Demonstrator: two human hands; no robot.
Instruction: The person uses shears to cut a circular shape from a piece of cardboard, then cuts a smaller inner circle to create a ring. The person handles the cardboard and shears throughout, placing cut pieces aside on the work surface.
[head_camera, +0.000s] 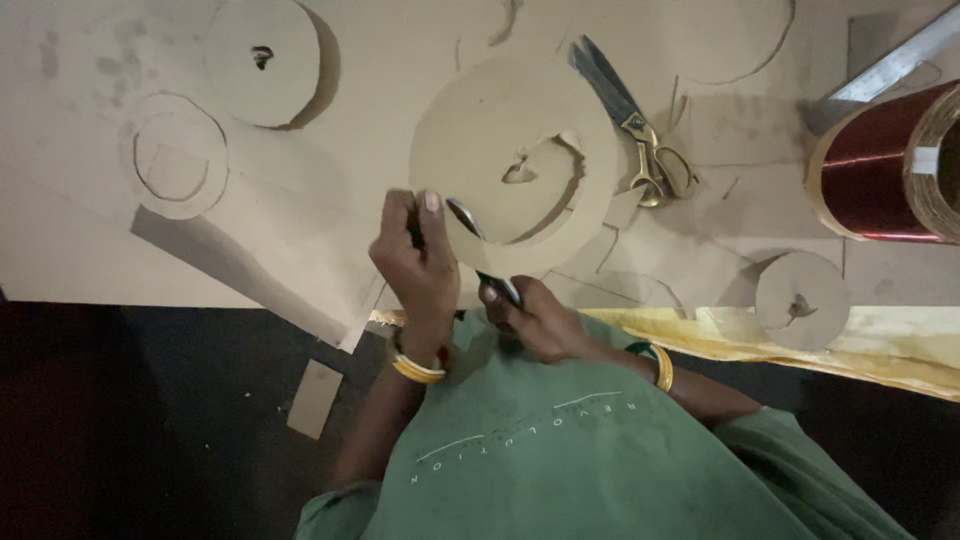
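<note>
Left hand (420, 262) pinches the lower left rim of the cardboard disc (510, 160), thumb and fingers pressed on it. Right hand (535, 318) is closed round scissors (482, 250) whose blades bite the disc's lower edge, at the cardboard sheet's (90, 240) near edge.

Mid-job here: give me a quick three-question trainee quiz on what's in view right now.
1. True or false: the left hand grips the edge of the cardboard disc.
2. Which tool does the right hand work with? A) ruler B) scissors C) knife
3. Fill in: the gold-handled scissors lie ___ of the disc in the picture.

Key: 1 true; 2 B, the small scissors; 3 right.
</note>
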